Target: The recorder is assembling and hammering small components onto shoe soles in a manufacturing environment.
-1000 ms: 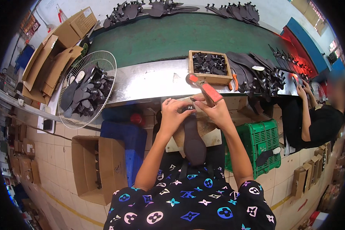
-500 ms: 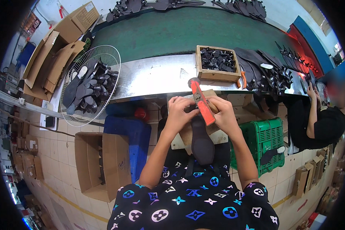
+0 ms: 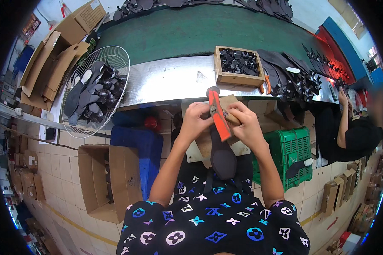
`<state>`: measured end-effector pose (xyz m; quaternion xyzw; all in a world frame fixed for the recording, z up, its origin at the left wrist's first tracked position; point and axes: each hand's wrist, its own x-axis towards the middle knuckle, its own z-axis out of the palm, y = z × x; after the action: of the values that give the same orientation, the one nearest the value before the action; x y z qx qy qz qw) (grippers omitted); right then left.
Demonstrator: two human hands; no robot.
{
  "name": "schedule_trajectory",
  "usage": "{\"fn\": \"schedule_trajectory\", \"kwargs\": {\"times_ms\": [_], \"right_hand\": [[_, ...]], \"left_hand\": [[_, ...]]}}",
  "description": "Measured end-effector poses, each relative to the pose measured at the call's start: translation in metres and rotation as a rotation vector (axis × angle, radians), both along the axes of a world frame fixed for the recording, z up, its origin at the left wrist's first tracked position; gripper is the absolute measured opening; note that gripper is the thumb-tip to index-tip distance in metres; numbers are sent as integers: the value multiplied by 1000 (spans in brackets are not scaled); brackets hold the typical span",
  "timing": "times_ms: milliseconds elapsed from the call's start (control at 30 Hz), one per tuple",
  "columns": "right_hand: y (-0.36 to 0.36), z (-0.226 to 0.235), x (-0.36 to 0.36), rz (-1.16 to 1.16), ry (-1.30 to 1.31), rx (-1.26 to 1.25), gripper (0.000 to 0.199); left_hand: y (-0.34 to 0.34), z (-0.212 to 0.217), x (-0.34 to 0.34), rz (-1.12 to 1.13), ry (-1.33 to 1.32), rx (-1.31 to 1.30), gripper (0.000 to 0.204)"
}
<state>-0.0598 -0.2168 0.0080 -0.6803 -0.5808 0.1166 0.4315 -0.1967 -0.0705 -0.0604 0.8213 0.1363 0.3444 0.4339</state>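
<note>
The head-worn fisheye view looks down and forward, near the workbench (image 3: 170,78).

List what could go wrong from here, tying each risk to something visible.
1. The red hammer in the right hand is close to the left hand, so a stray stroke might catch it.
2. The dark sole has its broad end jutting past the pale plate, so it could shift if bumped.
3. The wooden box of small black pieces sits near the front edge of the bench; a knock might spill some.
</note>
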Motion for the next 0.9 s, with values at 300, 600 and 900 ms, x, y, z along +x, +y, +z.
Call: {"fn": "schedule_trajectory", "kwargs": {"times_ms": [300, 600, 900], "right_hand": [[-63, 39, -45, -274, 109, 113, 31], [-76, 88, -66, -281, -104, 286, 20], [-66, 60, -53, -196, -250, 291, 37]], "left_hand": [[7, 5, 5, -92, 48, -83, 24], [3, -3, -5, -51, 114, -171, 82], [-3, 2, -16, 40, 465, 153, 105]]}}
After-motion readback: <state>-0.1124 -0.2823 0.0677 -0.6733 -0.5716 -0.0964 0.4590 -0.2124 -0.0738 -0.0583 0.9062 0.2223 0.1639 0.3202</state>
